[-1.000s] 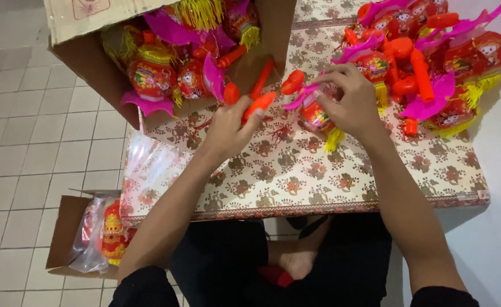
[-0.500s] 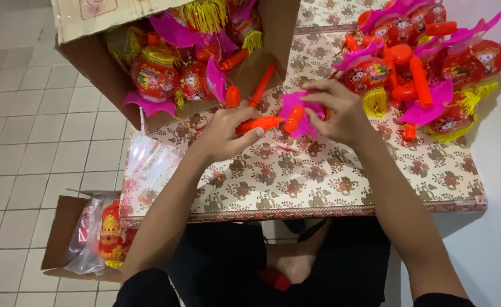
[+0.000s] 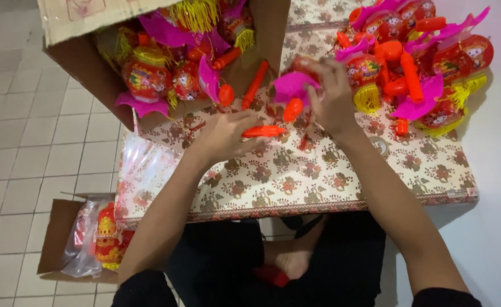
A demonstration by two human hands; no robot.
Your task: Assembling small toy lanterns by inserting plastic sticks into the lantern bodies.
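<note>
The left hand (image 3: 225, 136) lies low over the middle of the bench (image 3: 296, 176), its fingers curled shut around the near end of an orange plastic handle (image 3: 263, 131) that points right across the patterned cloth. Just beyond it to the right, the right hand (image 3: 331, 94) is raised slightly above the bench, fingers bent and pinched on a small toy lantern (image 3: 294, 90) with a bright pink fan-shaped wing and an orange bulb-like piece hanging below. The lantern sits between the two hands, just beside the tip of the handle; whether they touch cannot be told.

At the far left, a large cardboard box (image 3: 91, 62) rests tilted with its open mouth facing the person, packed with more red and gold lanterns, pink wings, yellow tassels and orange handles. One loose orange handle (image 3: 255, 85) leans at the box's right edge, close to the held lantern. At the far right of the bench lies a pile of finished lanterns (image 3: 415, 62), red globes with pink wings, yellow fringes and orange handles heaped together.

A crinkled clear plastic bag (image 3: 142, 170) lies on the bench's left near corner. On the tiled floor at the near left stands a smaller cardboard box (image 3: 54, 239) holding bagged lanterns. The person's bare foot (image 3: 293, 258) shows beneath the bench.
</note>
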